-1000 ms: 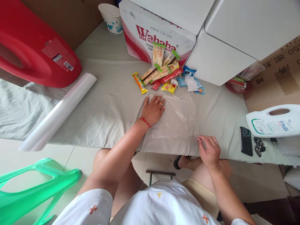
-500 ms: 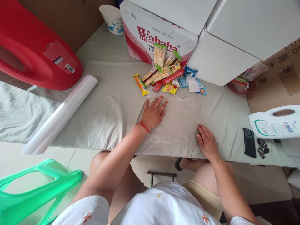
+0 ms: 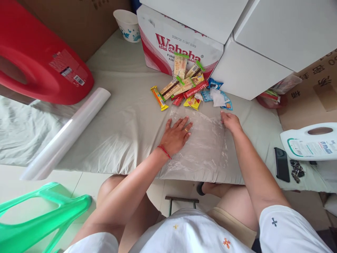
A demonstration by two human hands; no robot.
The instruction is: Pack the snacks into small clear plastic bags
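Note:
A thin clear plastic sheet (image 3: 202,140) lies wrinkled on the cloth-covered surface in front of me. My left hand (image 3: 177,136), with a red cord at its wrist and a ring, rests flat on the sheet's left part, fingers spread. At the sheet's far right corner is my right hand (image 3: 231,121), its thumb and fingers pinched together on the edge. Just beyond the sheet sits a pile of wrapped snacks: grain bars (image 3: 180,65), a red-wrapped bar (image 3: 196,88), a yellow packet (image 3: 192,102) and blue packets (image 3: 214,83). A crumpled white piece (image 3: 218,98) lies on them.
A roll of clear film (image 3: 67,133) and a red jug (image 3: 60,66) stand left. Behind are a paper cup (image 3: 128,26), a Wahaha carton (image 3: 158,52) and white boxes (image 3: 260,70). A phone (image 3: 282,164), keys (image 3: 297,171) and a white bottle (image 3: 310,142) lie right.
My right hand has moved from the sheet's near right side up to its far right corner and closed on the edge. My left hand still lies flat on the sheet.

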